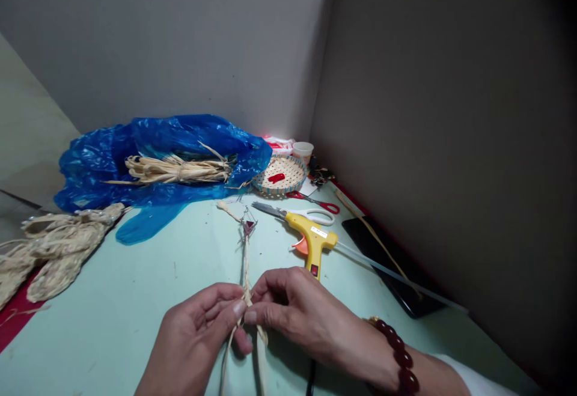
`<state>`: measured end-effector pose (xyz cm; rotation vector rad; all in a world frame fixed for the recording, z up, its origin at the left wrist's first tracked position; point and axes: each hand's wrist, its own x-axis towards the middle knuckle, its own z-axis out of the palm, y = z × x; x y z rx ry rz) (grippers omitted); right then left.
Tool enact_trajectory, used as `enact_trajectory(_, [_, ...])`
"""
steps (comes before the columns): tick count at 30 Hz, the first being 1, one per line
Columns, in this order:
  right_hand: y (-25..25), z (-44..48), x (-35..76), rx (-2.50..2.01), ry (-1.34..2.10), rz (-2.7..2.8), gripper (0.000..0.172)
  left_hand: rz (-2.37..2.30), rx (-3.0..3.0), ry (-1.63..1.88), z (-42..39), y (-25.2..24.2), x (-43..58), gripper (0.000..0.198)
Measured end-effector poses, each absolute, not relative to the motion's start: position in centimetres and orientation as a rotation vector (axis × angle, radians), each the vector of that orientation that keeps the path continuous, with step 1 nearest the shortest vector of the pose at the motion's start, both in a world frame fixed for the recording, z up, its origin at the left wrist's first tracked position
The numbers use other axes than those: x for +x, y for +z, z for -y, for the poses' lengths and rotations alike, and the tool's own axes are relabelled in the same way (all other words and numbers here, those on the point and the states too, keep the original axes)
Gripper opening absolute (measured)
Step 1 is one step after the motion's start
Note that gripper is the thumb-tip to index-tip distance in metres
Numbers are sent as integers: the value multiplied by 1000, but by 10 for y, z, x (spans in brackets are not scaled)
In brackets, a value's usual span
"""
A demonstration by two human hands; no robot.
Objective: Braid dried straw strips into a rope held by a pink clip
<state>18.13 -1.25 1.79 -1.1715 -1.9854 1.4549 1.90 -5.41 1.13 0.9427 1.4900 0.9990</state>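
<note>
A thin braid of pale, straw-like strands [246, 264] runs up the table from between my hands to a small dark clip-like piece [249, 228] with wires or pins around it. My left hand [202, 324] pinches the braid's lower end from the left, thumb and fingers closed. From the right, my right hand [288, 309] pinches the same spot, its thumb and index finger meeting at the strands. Loose strands [261, 360] hang down below my fingertips toward the bottom edge. A beaded bracelet [401, 354] circles my right wrist.
Right of the braid lie a yellow glue gun [311, 237] and white-handled scissors [318, 216]. Behind are red-handled scissors [331, 207], a shallow basket [279, 188] and a cup [303, 151]. A blue bag [99, 155] holds bundled strands [180, 169]. Woven slippers [63, 258] sit left, a black tablet-like slab [392, 270] right.
</note>
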Motion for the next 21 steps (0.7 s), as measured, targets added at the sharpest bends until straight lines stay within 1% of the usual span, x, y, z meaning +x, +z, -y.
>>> enact_trajectory(2, [18, 13, 183, -1192, 1389, 2044, 20, -1465, 953, 974, 55, 10, 20, 27])
enact_trajectory(6, [16, 13, 186, -1148, 1332, 2138, 23, -1428, 896, 959, 56, 8, 19, 30])
enact_trajectory(10, [17, 13, 186, -1151, 1275, 2124, 18, -1461, 880, 925, 55, 5, 17, 36])
enact_trajectory(11, [17, 14, 185, -1146, 1294, 2101, 19, -1457, 887, 919, 55, 5, 16, 36])
enact_trajectory(14, [18, 18, 184, -1138, 1533, 2005, 25, -1438, 906, 912, 55, 2, 16, 37])
enact_trajectory(16, [19, 20, 183, -1177, 1614, 1965, 26, -1458, 922, 916, 57, 0, 17, 37])
enact_trajectory(19, [19, 20, 183, -1240, 1505, 2004, 23, -1521, 994, 932, 60, -3, 19, 33])
enact_trajectory(21, [18, 19, 182, -1251, 1455, 2029, 23, -1597, 1105, 911, 62, -4, 21, 30])
